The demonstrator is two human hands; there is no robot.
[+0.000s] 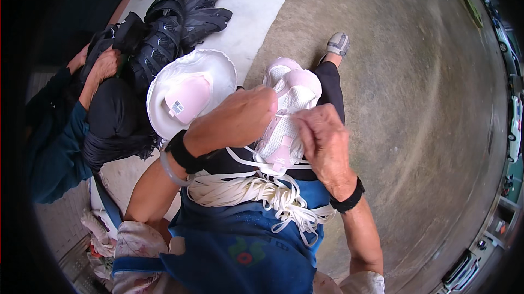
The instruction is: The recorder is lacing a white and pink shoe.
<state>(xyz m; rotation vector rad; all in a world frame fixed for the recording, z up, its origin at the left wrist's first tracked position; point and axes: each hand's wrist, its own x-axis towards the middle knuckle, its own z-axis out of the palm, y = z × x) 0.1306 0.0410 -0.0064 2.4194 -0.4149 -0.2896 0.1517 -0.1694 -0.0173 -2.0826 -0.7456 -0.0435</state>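
A white and pale pink sneaker (279,140) lies over my lap, its mesh upper facing up. My left hand (240,114) reaches across the sneaker's left side with fingers curled in; the fingertips are hidden, so what they grip does not show. On the right side, my right hand (327,144) is closed in a pinch on a white shoelace at the lacing. Loose lace ends trail below the sneaker. A bundle of off-white shoelaces (240,190) rests on my blue apron (234,239).
To my left is a white bowl-shaped thing (221,70) with a pink labelled piece (188,97) inside. Several black shoes (164,32) lie beyond it. Another person's hands (105,63) hold a black item at far left. Vehicles (514,122) stand along the right edge.
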